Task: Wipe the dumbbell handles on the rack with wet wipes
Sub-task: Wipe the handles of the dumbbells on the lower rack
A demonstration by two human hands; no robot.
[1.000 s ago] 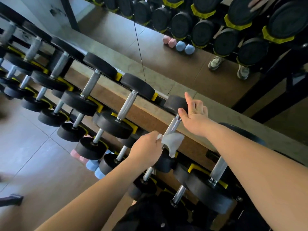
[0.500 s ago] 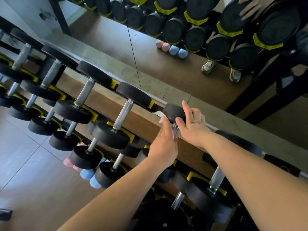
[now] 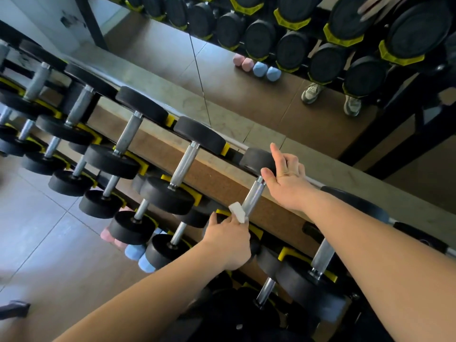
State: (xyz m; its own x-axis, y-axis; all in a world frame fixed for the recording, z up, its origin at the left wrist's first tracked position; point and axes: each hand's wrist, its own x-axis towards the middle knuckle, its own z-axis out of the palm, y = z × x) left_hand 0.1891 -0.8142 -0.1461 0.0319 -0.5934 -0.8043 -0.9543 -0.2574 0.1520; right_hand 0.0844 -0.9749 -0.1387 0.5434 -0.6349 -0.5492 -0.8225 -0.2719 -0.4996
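Your left hand (image 3: 228, 240) pinches a small folded white wet wipe (image 3: 237, 212) against the lower end of the knurled steel dumbbell handle (image 3: 253, 197), fingers curled narrow round the cloth; your right hand (image 3: 287, 181) lies loose against the far black rubber head (image 3: 256, 160), thumb at its near edge, index finger straight, gripping nothing; that dumbbell sits tilted on the top tier of the black rack with yellow cradles (image 3: 292, 253), between neighbouring dumbbells; a wall mirror (image 3: 148, 45) stands behind.
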